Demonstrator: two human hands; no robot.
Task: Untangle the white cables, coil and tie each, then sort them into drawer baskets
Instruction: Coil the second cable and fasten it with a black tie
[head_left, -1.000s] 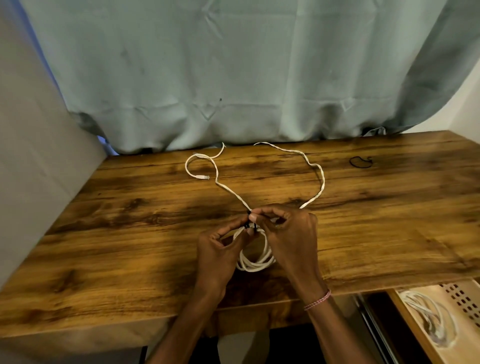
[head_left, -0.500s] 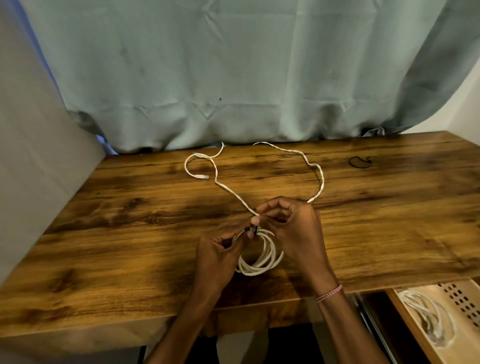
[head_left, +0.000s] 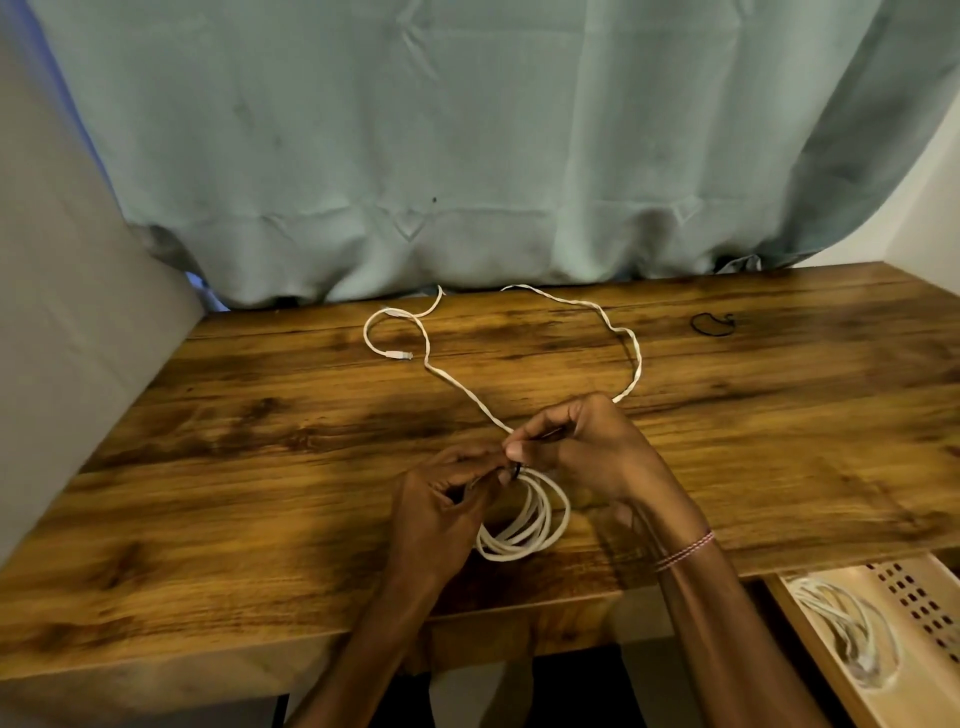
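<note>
A coiled white cable (head_left: 525, 522) is laid flat on the bench (head_left: 249, 467), near its front edge and about midway across. The coil is oval, its long axis running from the front edge away toward the curtain (head_left: 467, 135), and its far end is gathered under a black tie (head_left: 515, 471). The tie is pinched from both sides: the fingers of the left hand (head_left: 441, 501) are curled and closed on it from the left, and the thumb and forefinger of the right hand (head_left: 584, 449) are clamped on a dark strand of it from the right. A thread bracelet (head_left: 684, 551) is worn on the right wrist.

From the pinched spot, a loose cable (head_left: 632, 358) is trailed away in two wavy runs to the back of the bench — its connector (head_left: 400, 355) is pointed right. A small black loop (head_left: 709, 323) is left far right, well apart. In the drawer basket (head_left: 919, 597), at lower right below the bench, another coiled cable (head_left: 852, 631) is held.
</note>
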